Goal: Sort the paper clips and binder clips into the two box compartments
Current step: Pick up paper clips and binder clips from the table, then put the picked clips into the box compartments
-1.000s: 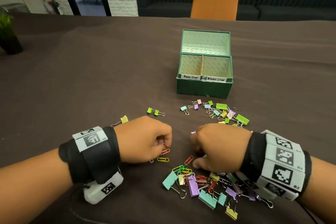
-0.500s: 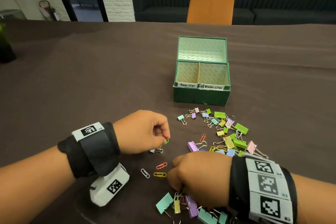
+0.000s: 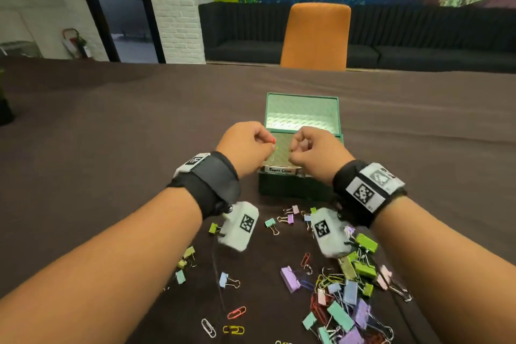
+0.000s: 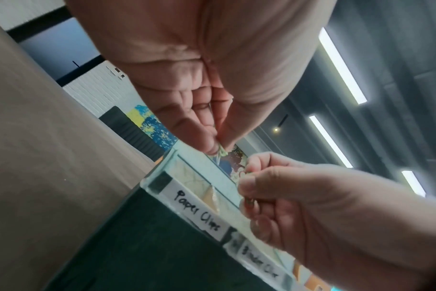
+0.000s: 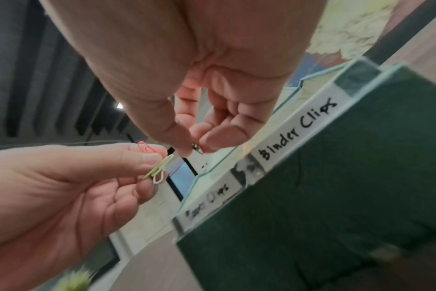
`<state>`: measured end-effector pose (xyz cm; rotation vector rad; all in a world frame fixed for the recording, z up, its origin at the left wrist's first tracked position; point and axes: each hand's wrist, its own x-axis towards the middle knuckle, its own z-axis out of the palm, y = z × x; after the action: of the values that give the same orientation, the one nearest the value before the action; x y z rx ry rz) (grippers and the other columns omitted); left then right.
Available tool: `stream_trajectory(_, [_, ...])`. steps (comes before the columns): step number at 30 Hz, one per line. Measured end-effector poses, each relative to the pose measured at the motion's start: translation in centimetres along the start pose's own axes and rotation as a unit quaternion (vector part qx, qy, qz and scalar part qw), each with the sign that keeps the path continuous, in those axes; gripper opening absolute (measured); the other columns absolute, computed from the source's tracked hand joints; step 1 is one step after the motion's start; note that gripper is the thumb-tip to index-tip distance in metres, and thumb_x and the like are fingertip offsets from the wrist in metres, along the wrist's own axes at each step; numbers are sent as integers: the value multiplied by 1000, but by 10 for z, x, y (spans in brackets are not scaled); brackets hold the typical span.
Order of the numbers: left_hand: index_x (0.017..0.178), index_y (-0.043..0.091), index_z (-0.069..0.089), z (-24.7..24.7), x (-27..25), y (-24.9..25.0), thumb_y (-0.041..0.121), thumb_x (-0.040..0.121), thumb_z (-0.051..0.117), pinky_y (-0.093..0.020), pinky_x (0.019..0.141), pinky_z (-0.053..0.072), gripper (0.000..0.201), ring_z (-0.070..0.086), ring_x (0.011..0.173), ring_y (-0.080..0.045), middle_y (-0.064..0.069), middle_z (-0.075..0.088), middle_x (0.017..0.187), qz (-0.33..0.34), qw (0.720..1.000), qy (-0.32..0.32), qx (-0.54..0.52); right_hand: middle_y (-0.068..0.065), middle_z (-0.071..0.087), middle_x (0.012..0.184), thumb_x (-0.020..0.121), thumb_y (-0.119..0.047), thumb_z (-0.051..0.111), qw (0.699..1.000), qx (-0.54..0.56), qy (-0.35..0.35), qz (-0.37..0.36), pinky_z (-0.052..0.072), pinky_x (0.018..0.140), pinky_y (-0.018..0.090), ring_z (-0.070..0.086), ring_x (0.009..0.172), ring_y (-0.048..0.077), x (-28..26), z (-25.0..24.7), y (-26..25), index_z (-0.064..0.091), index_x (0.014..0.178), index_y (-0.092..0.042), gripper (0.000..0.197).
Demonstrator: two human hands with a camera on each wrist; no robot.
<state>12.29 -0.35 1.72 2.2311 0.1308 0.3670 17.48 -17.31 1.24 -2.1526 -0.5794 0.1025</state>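
Observation:
The green box (image 3: pixel 300 191) stands open on the table, its lid (image 3: pixel 303 113) upright behind. Its front wall carries the labels "Paper Clips" (image 3: pixel 280 169) and "Binder Clips" (image 5: pixel 299 130). Both hands hover over the left compartment. My left hand (image 3: pixel 272 144) pinches three paper clips between thumb and fingers: a red one (image 5: pixel 146 147), a green one (image 5: pixel 159 167) and a white one (image 5: pixel 159 179). My right hand (image 3: pixel 291 152) pinches a small clip (image 5: pixel 196 148); I cannot tell its kind. The compartment floors are mostly hidden by the hands.
A heap of coloured binder and paper clips (image 3: pixel 343 296) lies near my right forearm. Loose paper clips (image 3: pixel 236 312) and binder clips (image 3: pixel 227 280) are scattered in front of the box. An orange chair (image 3: pixel 315 36) stands beyond the table's far edge.
Both hands have lifted from the clips on the table and moved forward to above the box. The right hand came out of the heap pinching a small clip.

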Motion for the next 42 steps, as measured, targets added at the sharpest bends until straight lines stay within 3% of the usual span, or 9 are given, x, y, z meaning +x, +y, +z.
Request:
stream_trajectory(4, [91,14,72,11,19,-5,18,92,67,-19,58,55,7,64,54,-10,-1,70,70,-31,999,10,-1,-3,61,66,77,-6,72,998,-49,12,25,57,65,35,59,59,17,30,5,0,63,76,-21,18])
stream_trajectory(9, [106,21,76,7,20,-13,23,96,58,-28,79,58,20,71,72,-13,4,75,80,-14,999,-7,47,-3,72,78,85,-26,74,994,-112,7,14,59,77,37,69,76,18,38,6,1,74,84,-24,2])
stream_trajectory(14, [118,23,72,-7,3,-13,21,94,62,-31,94,53,27,68,94,-12,5,74,109,32,994,-20,103,-7,70,93,92,-29,62,985,-164,26,-45,50,79,28,64,89,14,8,-2,-5,74,99,-25,14])
stream_trajectory(17, [107,27,74,-27,-40,-13,23,88,69,-27,91,52,20,65,92,-5,11,73,98,64,980,-94,164,-9,68,89,89,-37,65,961,-250,-95,-72,50,77,28,63,85,14,-38,-5,-9,72,102,-27,18])
stream_trajectory(22, [106,30,72,-49,-131,-30,22,83,73,-26,80,54,24,66,74,2,16,74,84,14,910,-339,239,-10,69,93,88,-50,58,848,-433,-287,-106,50,74,28,58,80,13,-118,1,-9,67,107,-35,27])
stream_trajectory(27, [137,52,44,-39,-180,-29,47,86,67,-29,84,49,56,56,92,0,19,51,114,77,849,-404,333,-8,60,108,91,-39,58,812,-410,-376,-179,52,84,35,60,98,17,-151,23,-21,61,110,-35,20])
stream_trajectory(31, [145,54,31,-29,-195,-25,44,95,56,-33,85,45,57,46,94,-10,15,34,125,114,814,-411,395,-12,45,126,92,-33,59,783,-380,-446,-209,51,90,36,54,110,13,-171,29,-23,45,138,-47,50])
stream_trajectory(37, [138,40,51,-24,-202,-24,37,98,53,-30,86,44,41,54,109,-15,12,46,125,127,819,-399,393,-10,53,127,95,-30,54,779,-358,-418,-300,55,80,38,61,108,17,-187,34,-12,64,124,-43,33])
stream_trajectory(42, [110,30,66,-25,-205,-26,32,95,56,-36,89,48,18,58,101,-14,10,58,110,123,839,-391,358,-5,58,114,99,-31,46,765,-391,-419,-293,52,77,38,61,97,22,-192,34,-8,66,112,-31,24])
